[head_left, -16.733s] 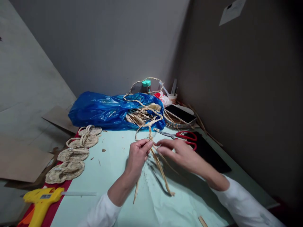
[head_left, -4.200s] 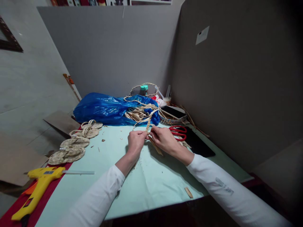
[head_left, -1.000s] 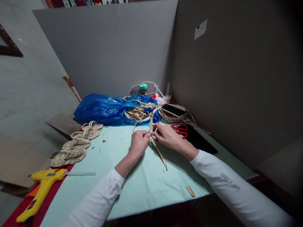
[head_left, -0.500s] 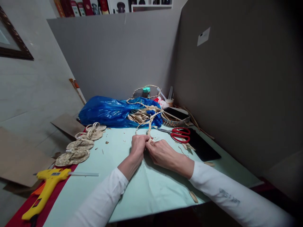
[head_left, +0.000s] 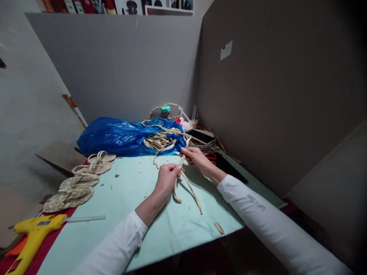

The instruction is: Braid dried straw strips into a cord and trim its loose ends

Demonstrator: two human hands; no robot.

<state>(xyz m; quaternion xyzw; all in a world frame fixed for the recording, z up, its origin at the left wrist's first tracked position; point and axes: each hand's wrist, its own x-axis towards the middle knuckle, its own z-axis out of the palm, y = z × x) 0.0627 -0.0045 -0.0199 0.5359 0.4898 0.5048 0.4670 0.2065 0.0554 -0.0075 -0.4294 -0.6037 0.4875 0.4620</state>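
A pale straw braid point(head_left: 184, 157) runs from the heap of dry straw point(head_left: 160, 141) down to my hands. My left hand point(head_left: 166, 177) pinches it near its lower end, where loose strands point(head_left: 192, 192) hang toward the tabletop. A little farther up, my right hand point(head_left: 197, 158) is closed on the same braid, thumb and forefinger together. Past my right hand, red-handled scissors point(head_left: 211, 156) are partly hidden behind it. The straw spills from the mouth of a blue plastic bag point(head_left: 114, 135).
Woven straw sandals point(head_left: 76, 183) line the left edge, with a yellow glue gun point(head_left: 38, 229) nearer me. A phone point(head_left: 200, 136) rests on a round basket point(head_left: 205, 145) at the back right. A dark flat slab point(head_left: 232, 170) lies right. Grey panels point(head_left: 114, 68) stand behind.
My right hand has moved up and away along the braid, apart from my left. Loose strands now show below my left hand. The view has shifted to the right.
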